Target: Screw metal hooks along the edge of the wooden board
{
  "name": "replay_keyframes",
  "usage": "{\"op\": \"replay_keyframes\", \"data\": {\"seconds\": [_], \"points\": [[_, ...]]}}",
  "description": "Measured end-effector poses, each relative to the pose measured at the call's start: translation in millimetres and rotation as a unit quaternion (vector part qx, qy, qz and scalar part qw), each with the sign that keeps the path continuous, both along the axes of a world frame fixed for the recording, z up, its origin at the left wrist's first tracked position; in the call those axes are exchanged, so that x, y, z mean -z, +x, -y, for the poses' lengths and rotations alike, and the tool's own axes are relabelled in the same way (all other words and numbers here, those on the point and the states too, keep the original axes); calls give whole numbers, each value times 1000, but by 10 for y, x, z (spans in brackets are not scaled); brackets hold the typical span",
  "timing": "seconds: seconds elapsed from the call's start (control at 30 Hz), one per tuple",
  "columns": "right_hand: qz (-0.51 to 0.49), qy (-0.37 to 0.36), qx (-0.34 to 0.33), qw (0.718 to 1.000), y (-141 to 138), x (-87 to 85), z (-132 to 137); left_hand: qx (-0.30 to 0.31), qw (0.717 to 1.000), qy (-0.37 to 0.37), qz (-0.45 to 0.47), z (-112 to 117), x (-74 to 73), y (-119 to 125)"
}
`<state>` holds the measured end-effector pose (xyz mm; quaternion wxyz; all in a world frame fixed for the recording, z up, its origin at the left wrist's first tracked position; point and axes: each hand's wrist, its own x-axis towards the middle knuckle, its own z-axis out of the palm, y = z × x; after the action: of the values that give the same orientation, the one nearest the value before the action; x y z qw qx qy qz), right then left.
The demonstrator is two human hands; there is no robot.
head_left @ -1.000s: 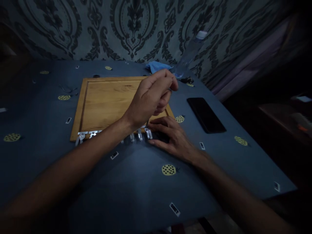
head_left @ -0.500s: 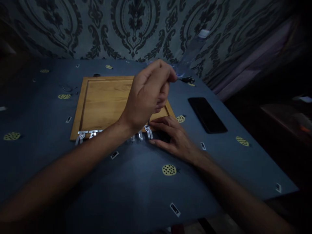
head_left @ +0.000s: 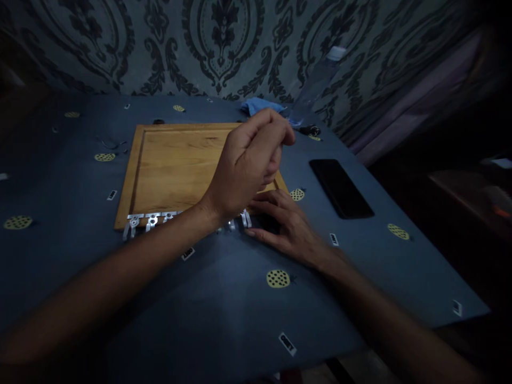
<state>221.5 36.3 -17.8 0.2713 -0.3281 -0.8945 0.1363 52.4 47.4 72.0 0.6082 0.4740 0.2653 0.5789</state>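
Note:
A framed wooden board (head_left: 176,170) lies flat on the table, with several shiny metal hooks (head_left: 152,221) in a row along its near edge. Above the board's right part, my left hand (head_left: 252,152) is closed in a fist. It grips a screwdriver whose thin shaft showed half a second ago; my fist and wrist hide it now. My right hand (head_left: 286,224) rests at the near right corner. Its thumb and fingers close about the rightmost metal hook (head_left: 246,218). My left forearm covers some of the middle hooks.
To the right lies a black phone (head_left: 341,188). Farther back are a clear plastic bottle (head_left: 316,82), a blue cloth (head_left: 260,105) and a dark bundled object (head_left: 310,130). The blue patterned tablecloth (head_left: 224,320) covers the table, whose right edge slopes down toward me.
My left fist has shifted slightly right and down and turned a little, uncovering the blue cloth and another hook. The screwdriver shaft is hidden now. My right hand has hardly moved.

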Motion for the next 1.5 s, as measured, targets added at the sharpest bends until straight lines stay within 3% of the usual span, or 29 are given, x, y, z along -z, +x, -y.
{"op": "replay_keyframes", "data": {"seconds": [0.37, 1.0, 1.13, 1.33, 1.5], "points": [[9, -17, 1, 1000, -9, -24, 4, 13, 1000, 22, -11, 25, 30, -3], [-1, -24, 10, 1000, -10, 4, 4, 100, 993, 49, -28, -80, 94, -85], [-2, -20, 5, 1000, 0, 11, 0, 78, 996, 37, -13, -66, 59, -66], [5, -35, 9, 999, -3, -32, 21, -16, 1000, 23, 9, -49, -80, -72], [-4, -45, 7, 999, -9, -37, 23, -9, 999, 39, 4, -31, -33, -52]]}}
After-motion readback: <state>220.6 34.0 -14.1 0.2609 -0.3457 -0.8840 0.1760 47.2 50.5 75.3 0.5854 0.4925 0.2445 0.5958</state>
